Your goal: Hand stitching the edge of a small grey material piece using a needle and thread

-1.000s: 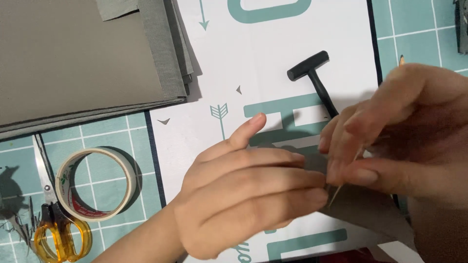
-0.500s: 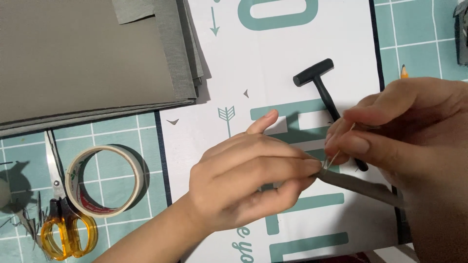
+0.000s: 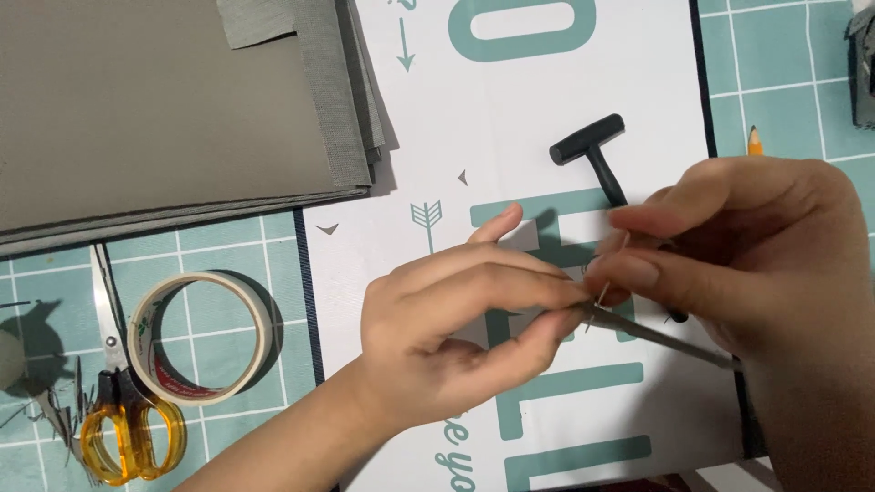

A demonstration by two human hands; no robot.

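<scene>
The desk (image 3: pixel 793 82) is covered with a teal cloth marked in white squares, and over its middle lies one big white sheet (image 3: pixel 510 118) printed with teal letters and little arrows. At the upper left sits one stack of grey fabric sheets (image 3: pixel 164 109), its layered edges showing along the right and lower sides; how many sheets it holds I cannot count. Two hands work over the white sheet. The left hand (image 3: pixel 456 328) comes in from the bottom, its fingers curled narrow and pinched on the near end of one thin folded strip of grey fabric (image 3: pixel 665 339), which runs off low and to the right, seen edge-on, just above the sheet. The right hand (image 3: pixel 729 255) reaches in from the right edge, thumb and forefinger closed tight on one fine needle (image 3: pixel 605 290) whose tip meets the strip right where the left fingertips pinch it. Behind the right hand lies one black T-handled tool (image 3: pixel 597 150), its shaft passing under the fingers. At the lower left there is one roll of pale tape (image 3: pixel 202 335) lying flat, and just left of it one pair of scissors with yellow handles (image 3: pixel 123 428), blades pointing away. Beside those are a few dark snippets (image 3: pixel 50 405), too small to count. One orange pencil tip (image 3: pixel 755 141) peeks out above the right hand.
</scene>
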